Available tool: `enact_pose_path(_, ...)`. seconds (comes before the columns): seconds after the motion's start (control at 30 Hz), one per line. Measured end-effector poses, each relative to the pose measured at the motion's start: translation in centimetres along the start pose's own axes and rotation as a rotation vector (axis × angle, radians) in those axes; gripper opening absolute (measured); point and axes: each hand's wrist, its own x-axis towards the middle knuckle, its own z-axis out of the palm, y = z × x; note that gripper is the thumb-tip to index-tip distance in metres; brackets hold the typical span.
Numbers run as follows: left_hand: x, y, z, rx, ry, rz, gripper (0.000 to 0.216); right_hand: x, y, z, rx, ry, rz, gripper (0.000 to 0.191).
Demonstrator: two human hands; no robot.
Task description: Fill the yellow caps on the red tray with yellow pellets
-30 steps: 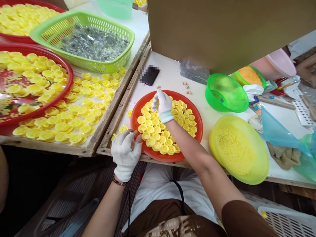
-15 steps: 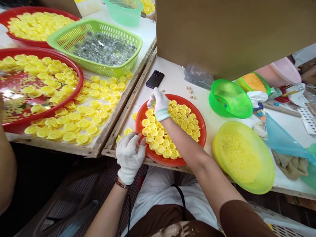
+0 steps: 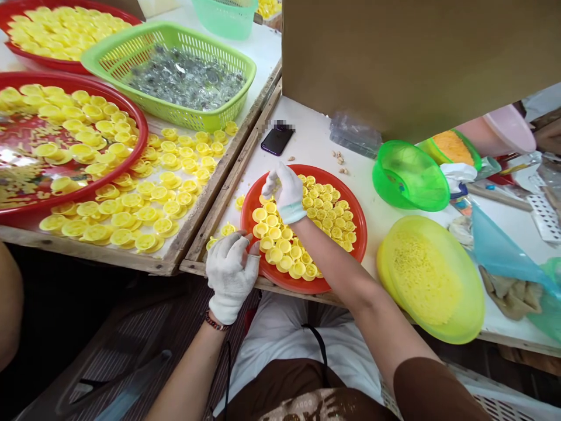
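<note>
A round red tray (image 3: 359, 257) holds many small yellow cup-shaped plastic pieces (image 3: 280, 242), packed close together with their round openings up. Above its upper left part is my right hand (image 3: 286, 192), in a white glove, fingers curled together. A little yellow shows by those fingertips; whether it is a held piece I cannot make out. My left hand (image 3: 232, 269), also gloved, rests at the tray's left rim near the table edge. Its fingers are loosely bent with the thumb apart, and its palm is hidden. A few loose yellow pieces (image 3: 228, 229) lie just beyond it.
On the left table stand a large red basin (image 3: 142, 137), scattered yellow pieces and a green basket (image 3: 210, 120) of clear parts. A phone (image 3: 277, 140) lies beyond the tray. Rightward are a green bowl (image 3: 409, 175), a yellow basin (image 3: 471, 292) and a big cardboard box (image 3: 407, 52).
My right hand has dipped slightly toward the tray's upper left, its fingers turning downward and curling in. My left hand stays at the rim. The view has shifted a little.
</note>
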Motion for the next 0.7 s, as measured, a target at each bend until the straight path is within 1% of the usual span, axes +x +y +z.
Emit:
enact_pose_path(0.17, -0.1, -0.1, 0.1, 0.0, -0.001, -0.004, 0.02, -0.4, 0.0, 0.3, 0.01, 0.043, 0.031, 0.057)
enact_pose_path(0.27, -0.1, -0.1, 0.2, -0.006, 0.011, -0.018, 0.021, -0.7, 0.4, 0.8, 0.018, 0.009, 0.032, 0.06)
enact_pose_path(0.4, -0.2, -0.2, 0.2, -0.009, -0.005, -0.079, 0.025, -1.9, 2.0, 1.5, -0.056, -0.055, -0.03, 0.059)
enact_pose_path(0.47, -0.2, -0.3, 0.2, -0.008, -0.022, -0.09, 0.027, -2.8, 1.9, 1.5, -0.082, -0.049, -0.074, 0.057)
enact_pose_path(0.5, -0.2, -0.3, 0.2, -0.011, -0.03, -0.087, 0.027, -3.3, 1.4, 1.1, -0.086, -0.042, -0.092, 0.055)
enact_pose_path(0.57, -0.2, -0.5, 0.1, -0.027, -0.042, -0.082, 0.027, -4.5, -1.0, -0.9, -0.105, -0.022, -0.138, 0.05)
enact_pose_path(0.6, -0.2, -0.5, 0.1, -0.035, -0.047, -0.085, 0.027, -5.3, -2.9, -2.7, -0.157, -0.004, -0.184, 0.045)
enact_pose_path(0.63, -0.1, -0.6, 0.1, -0.042, -0.051, -0.091, 0.028, -6.3, -5.0, -5.0, -0.231, 0.024, -0.239, 0.04)
enact_pose_path(0.67, -0.1, -0.6, 0.1, -0.047, -0.053, -0.097, 0.028, -7.4, -7.3, -7.9, -0.343, 0.071, -0.326, 0.034)
enact_pose_path(0.7, -0.1, -0.6, 0.2, -0.051, -0.054, -0.102, 0.029, -8.8, -9.5, -11.1, -0.544, 0.126, -0.421, 0.03)
